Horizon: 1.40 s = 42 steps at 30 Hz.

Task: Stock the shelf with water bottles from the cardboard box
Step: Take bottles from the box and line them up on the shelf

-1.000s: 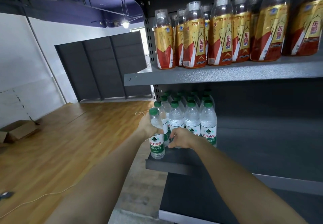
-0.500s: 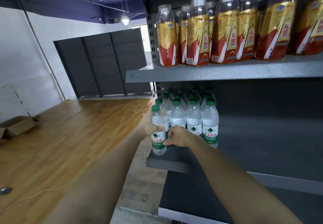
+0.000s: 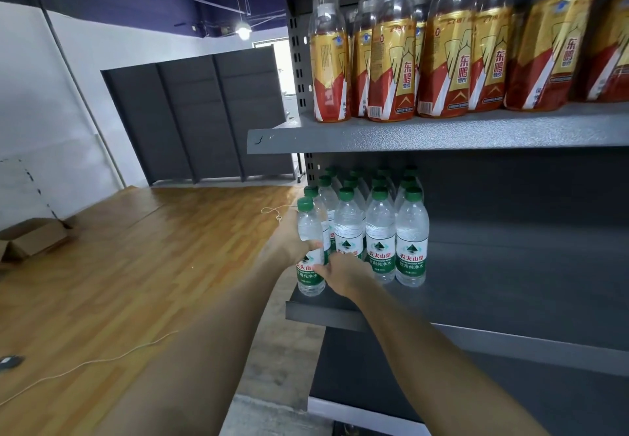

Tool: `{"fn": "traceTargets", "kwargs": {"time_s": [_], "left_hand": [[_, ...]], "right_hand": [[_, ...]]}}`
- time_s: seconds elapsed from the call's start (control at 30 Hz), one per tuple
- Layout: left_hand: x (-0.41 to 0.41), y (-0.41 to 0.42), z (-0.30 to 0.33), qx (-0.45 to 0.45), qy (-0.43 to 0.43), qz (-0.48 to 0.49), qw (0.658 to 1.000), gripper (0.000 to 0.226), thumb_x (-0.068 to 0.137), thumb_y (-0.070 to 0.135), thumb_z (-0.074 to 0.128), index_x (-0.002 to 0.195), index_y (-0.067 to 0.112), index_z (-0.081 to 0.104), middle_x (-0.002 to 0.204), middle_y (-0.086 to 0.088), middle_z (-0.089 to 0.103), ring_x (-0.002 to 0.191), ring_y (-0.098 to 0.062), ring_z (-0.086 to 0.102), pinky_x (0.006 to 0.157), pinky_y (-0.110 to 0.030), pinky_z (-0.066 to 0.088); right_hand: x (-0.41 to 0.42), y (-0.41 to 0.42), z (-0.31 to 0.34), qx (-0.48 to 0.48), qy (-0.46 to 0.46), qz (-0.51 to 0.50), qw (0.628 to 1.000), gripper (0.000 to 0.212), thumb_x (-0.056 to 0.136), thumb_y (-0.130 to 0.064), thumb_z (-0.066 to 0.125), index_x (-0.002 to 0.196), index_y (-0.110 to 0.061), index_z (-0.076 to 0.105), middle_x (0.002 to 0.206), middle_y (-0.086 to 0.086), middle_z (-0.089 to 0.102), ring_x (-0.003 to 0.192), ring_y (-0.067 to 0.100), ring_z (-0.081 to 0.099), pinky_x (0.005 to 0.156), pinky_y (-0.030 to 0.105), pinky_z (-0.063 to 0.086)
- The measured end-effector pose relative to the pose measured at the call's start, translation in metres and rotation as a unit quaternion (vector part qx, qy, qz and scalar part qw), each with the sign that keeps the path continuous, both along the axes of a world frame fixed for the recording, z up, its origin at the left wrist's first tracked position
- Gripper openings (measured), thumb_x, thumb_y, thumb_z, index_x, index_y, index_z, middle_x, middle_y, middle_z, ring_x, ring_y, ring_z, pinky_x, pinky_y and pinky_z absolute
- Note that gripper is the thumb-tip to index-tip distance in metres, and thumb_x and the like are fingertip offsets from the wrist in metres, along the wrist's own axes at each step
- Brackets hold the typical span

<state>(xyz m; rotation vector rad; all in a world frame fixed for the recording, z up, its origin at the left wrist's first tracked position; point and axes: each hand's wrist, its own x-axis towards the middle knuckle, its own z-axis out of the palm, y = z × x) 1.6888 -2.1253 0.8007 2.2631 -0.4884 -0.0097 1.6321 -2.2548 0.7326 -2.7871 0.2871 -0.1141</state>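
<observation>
A clear water bottle [image 3: 309, 248] with a green cap and green label stands upright at the front left corner of the grey middle shelf [image 3: 510, 299]. My left hand [image 3: 289, 241] grips it from the left side, thumb across its front. My right hand [image 3: 343, 274] holds the same bottle low on its label from the right. Just behind and to the right, several more water bottles [image 3: 381, 231] stand in rows. A cardboard box [image 3: 34, 238] lies open on the wooden floor at far left.
The upper shelf [image 3: 425, 136] carries several gold and red drink bottles [image 3: 452, 50]. The middle shelf's right part is bare grey metal. A white cord [image 3: 102, 360] trails across the floor, and dark panels [image 3: 200, 118] stand against the back wall.
The bottle in both hands has moved inward and now stands on the shelf's front left corner, closer to the rows. The view has shifted slightly upward.
</observation>
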Motion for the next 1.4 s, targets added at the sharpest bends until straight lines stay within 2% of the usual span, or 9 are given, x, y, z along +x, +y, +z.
{"fn": "traceTargets", "kwargs": {"time_s": [0.2, 0.3, 0.5, 0.57, 0.67, 0.77, 0.9, 1.2, 1.4], "left_hand": [[-0.008, 0.006, 0.003, 0.024, 0.026, 0.013, 0.999, 0.089, 0.072, 0.034, 0.084, 0.143, 0.029, 0.03, 0.14, -0.001, 0.049, 0.116, -0.026, 0.055, 0.081, -0.035, 0.051], [-0.01, 0.008, 0.002, 0.036, 0.028, 0.039, 0.998, 0.083, 0.067, 0.036, 0.086, 0.133, 0.024, 0.036, 0.128, -0.001, 0.056, 0.103, -0.023, 0.059, 0.077, -0.038, 0.056], [-0.022, 0.019, 0.005, 0.059, 0.002, 0.051, 0.997, 0.044, 0.079, 0.018, 0.078, 0.111, 0.014, 0.048, 0.104, -0.002, 0.059, 0.09, -0.022, 0.055, 0.08, -0.035, 0.048], [-0.03, 0.028, 0.003, 0.098, -0.008, 0.049, 0.994, 0.023, 0.085, 0.02, 0.07, 0.096, 0.012, 0.052, 0.097, -0.005, 0.06, 0.089, -0.024, 0.056, 0.077, -0.035, 0.048], [-0.042, 0.045, -0.011, 0.148, -0.024, 0.023, 0.988, 0.01, 0.091, 0.028, 0.058, 0.085, 0.021, 0.054, 0.097, -0.002, 0.061, 0.098, -0.023, 0.056, 0.089, -0.038, 0.05], [-0.052, 0.061, -0.033, 0.18, -0.008, 0.011, 0.984, 0.013, 0.092, 0.026, 0.057, 0.097, 0.015, 0.059, 0.101, -0.005, 0.063, 0.096, -0.025, 0.058, 0.083, -0.033, 0.048], [-0.06, 0.086, -0.063, 0.206, 0.02, 0.006, 0.978, 0.014, 0.089, 0.028, 0.059, 0.089, 0.015, 0.057, 0.103, -0.008, 0.066, 0.088, -0.024, 0.058, 0.079, -0.034, 0.05], [-0.098, 0.131, -0.158, 0.233, 0.109, -0.025, 0.966, 0.03, 0.096, 0.023, 0.056, 0.112, -0.002, 0.061, 0.114, -0.019, 0.063, 0.109, -0.034, 0.057, 0.088, -0.036, 0.047], [-0.123, 0.162, -0.248, 0.23, 0.187, -0.048, 0.954, 0.014, 0.094, 0.016, 0.056, 0.098, 0.003, 0.06, 0.094, -0.009, 0.059, 0.094, -0.026, 0.057, 0.076, -0.03, 0.044]], "right_hand": [[-0.02, -0.003, 0.0, 0.027, 0.023, 0.011, 0.999, 0.05, 0.095, -0.064, 0.04, 0.076, -0.019, 0.05, 0.079, 0.0, 0.055, 0.082, 0.023, 0.057, 0.07, 0.035, 0.043], [-0.029, -0.014, 0.004, 0.044, 0.025, -0.003, 0.999, 0.045, 0.095, -0.063, 0.042, 0.072, -0.024, 0.045, 0.082, -0.001, 0.055, 0.084, 0.023, 0.056, 0.075, 0.036, 0.046], [-0.046, -0.037, 0.007, 0.086, 0.02, -0.039, 0.995, 0.048, 0.093, -0.064, 0.047, 0.077, -0.018, 0.052, 0.085, 0.004, 0.063, 0.082, 0.024, 0.063, 0.082, 0.041, 0.054], [-0.05, -0.035, 0.004, 0.123, 0.025, -0.037, 0.991, 0.045, 0.092, -0.062, 0.05, 0.074, -0.021, 0.048, 0.086, 0.004, 0.064, 0.081, 0.024, 0.064, 0.082, 0.042, 0.055], [-0.057, -0.023, -0.003, 0.117, 0.045, -0.012, 0.992, 0.042, 0.093, -0.057, 0.052, 0.075, -0.02, 0.05, 0.085, 0.005, 0.062, 0.081, 0.022, 0.061, 0.078, 0.038, 0.051], [-0.066, -0.005, -0.007, 0.108, 0.007, 0.014, 0.994, 0.033, 0.096, -0.048, 0.055, 0.082, -0.019, 0.057, 0.085, 0.001, 0.062, 0.081, 0.019, 0.059, 0.073, 0.034, 0.045], [-0.076, 0.023, -0.018, 0.137, -0.028, 0.032, 0.99, 0.025, 0.095, -0.042, 0.06, 0.089, -0.017, 0.06, 0.087, -0.001, 0.063, 0.082, 0.017, 0.058, 0.073, 0.031, 0.044], [-0.118, 0.086, -0.097, 0.168, 0.129, 0.041, 0.976, 0.029, 0.096, -0.042, 0.058, 0.083, -0.016, 0.055, 0.086, 0.004, 0.058, 0.081, 0.023, 0.056, 0.062, 0.032, 0.039], [-0.145, 0.12, -0.176, 0.159, 0.195, 0.009, 0.968, 0.027, 0.096, -0.042, 0.059, 0.088, -0.016, 0.058, 0.09, 0.004, 0.062, 0.085, 0.025, 0.059, 0.068, 0.034, 0.043]]}}
